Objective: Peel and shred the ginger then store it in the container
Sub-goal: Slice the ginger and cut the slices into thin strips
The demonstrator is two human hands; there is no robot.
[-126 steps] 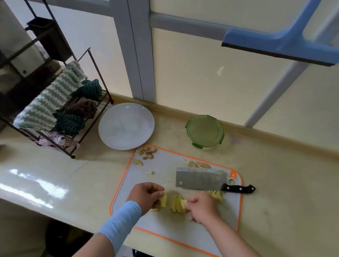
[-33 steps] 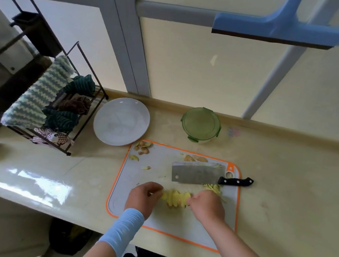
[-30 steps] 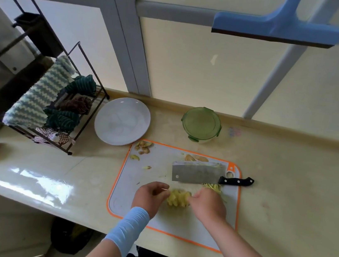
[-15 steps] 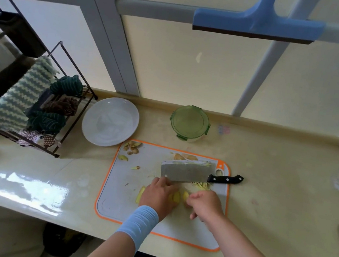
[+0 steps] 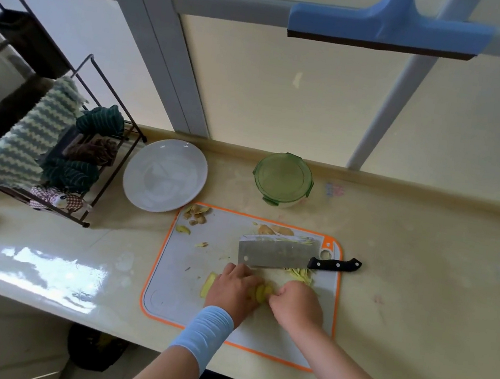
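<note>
Near the front middle of the orange-rimmed cutting board: a short row of ginger slices, long axis running left to right, one pale end poking out on the left. Pressed down on top, palm down with fingers fairly straight and aimed away from the body: left hand. Curled in against the row's right end, gripping it: right hand. Just behind both hands, lying flat: cleaver, black handle pointing right past the board's rim. Beside its front edge, ginger shreds. Bare board left of the hands; peels at the far left corner. Well behind on the desk, green-lidded container, closed; white plate just beside the board's corner.
</note>
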